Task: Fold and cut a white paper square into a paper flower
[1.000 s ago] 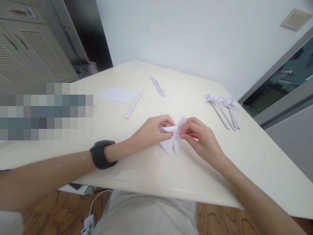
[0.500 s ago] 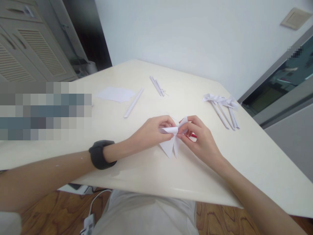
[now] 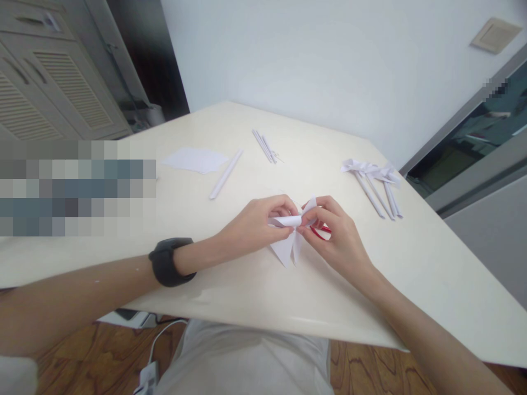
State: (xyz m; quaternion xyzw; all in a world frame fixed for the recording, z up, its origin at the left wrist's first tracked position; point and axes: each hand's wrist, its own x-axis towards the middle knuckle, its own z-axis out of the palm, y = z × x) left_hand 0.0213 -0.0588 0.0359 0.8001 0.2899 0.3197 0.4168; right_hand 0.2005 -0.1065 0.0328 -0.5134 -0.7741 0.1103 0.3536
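Both hands [image 3: 296, 230] pinching paper [image 3: 288, 236] mid-frame; right fingers [image 3: 307, 225] shifted slightly inward since before, tightening fold.

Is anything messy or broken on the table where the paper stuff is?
Nothing looks broken or spilled. The left hand and right hand pinch a folded white paper shape, with something red under the right fingers. Loose rolled paper sticks lie at different angles on the table, just scattered.

- Bright, even, soft daylight; faint shadows under the forearms on the table [image 3: 370, 285].
- Mild sheen along the table's near edge.
- Wide-angle bending at edges; pixelated block at left.
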